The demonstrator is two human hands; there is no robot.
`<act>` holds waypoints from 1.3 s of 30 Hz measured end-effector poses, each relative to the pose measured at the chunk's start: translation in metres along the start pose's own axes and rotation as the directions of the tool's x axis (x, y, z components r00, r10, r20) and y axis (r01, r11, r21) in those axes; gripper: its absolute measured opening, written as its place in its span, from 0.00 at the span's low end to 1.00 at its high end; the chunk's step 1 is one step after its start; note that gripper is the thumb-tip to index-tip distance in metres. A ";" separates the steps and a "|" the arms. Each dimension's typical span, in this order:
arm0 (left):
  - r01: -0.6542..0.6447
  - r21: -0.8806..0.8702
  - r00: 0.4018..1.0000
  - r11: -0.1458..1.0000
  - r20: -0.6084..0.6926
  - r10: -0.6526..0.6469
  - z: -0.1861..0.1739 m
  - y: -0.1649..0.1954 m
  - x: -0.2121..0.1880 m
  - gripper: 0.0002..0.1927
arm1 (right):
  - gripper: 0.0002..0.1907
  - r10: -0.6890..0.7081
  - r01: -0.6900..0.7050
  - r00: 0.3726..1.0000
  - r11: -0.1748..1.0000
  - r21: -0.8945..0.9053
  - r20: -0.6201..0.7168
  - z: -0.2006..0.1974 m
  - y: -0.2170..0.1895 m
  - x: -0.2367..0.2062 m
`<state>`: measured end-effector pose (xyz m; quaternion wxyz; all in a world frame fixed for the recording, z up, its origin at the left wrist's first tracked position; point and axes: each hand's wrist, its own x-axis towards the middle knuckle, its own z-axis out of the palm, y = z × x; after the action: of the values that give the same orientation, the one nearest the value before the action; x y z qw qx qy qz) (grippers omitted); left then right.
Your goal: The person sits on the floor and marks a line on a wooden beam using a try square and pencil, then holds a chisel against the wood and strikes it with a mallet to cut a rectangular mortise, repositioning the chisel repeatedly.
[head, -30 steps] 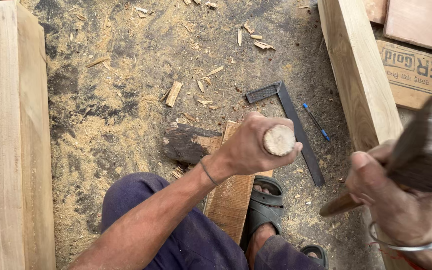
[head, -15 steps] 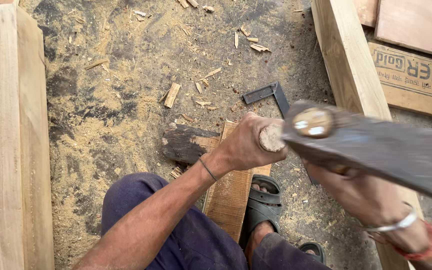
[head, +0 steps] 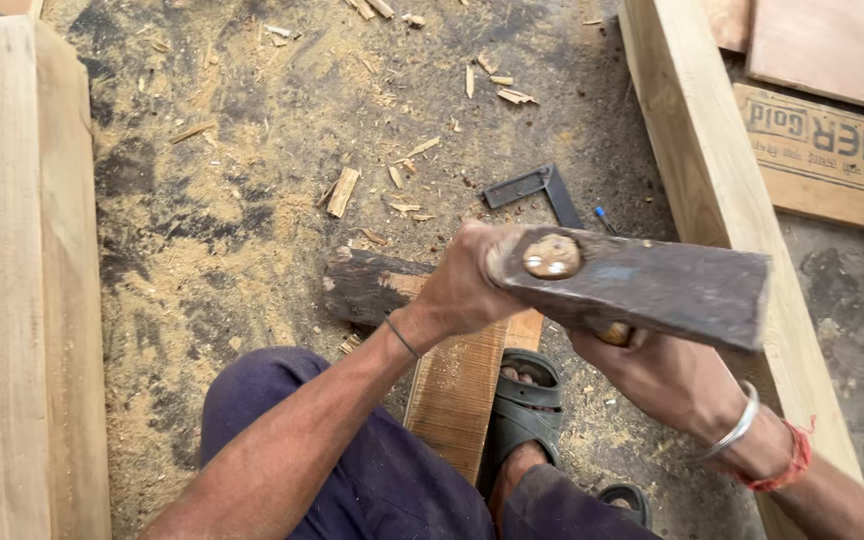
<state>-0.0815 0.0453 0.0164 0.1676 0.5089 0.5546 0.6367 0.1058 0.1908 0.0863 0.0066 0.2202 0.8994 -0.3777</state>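
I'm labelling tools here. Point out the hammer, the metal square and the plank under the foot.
hammer [head: 652, 285]: head view, on the flat side of its dark head.
metal square [head: 537, 185]: head view, on its shorter arm.
plank [head: 457, 390]: head view, on its reddish top face.

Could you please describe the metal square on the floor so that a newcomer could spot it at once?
Start at the long pale beam on the right. Just left of it, on the sawdust floor above the hammer, lies the square: dark, flat and L-shaped, unlike the pale wood chips nearby.

Square [head: 542, 192] on floor behind plank [head: 457, 385]
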 end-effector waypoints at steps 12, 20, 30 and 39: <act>0.179 -0.211 0.971 0.961 -0.119 -0.207 -0.012 0.025 0.017 0.15 | 0.11 0.449 -0.382 0.887 0.843 0.379 -0.104 -0.030 0.021 -0.030; 0.241 -0.118 0.964 0.963 -0.088 -0.252 -0.012 0.028 0.017 0.15 | 0.15 0.499 -0.422 0.851 0.836 0.351 -0.165 -0.026 0.070 -0.061; 0.307 -0.135 0.944 0.942 -0.083 -0.319 -0.012 0.031 0.020 0.15 | 0.16 0.455 -0.427 0.846 0.890 0.159 -0.277 -0.030 0.097 -0.064; 0.299 -0.095 0.942 0.950 -0.131 -0.309 -0.008 0.039 0.023 0.15 | 0.26 0.525 -0.434 0.836 0.453 0.779 0.160 -0.061 0.074 -0.042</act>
<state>-0.0841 0.0457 0.0620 0.2421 0.3634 0.6132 0.6583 0.1831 0.2615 0.0877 -0.0316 0.4629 0.5372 -0.7043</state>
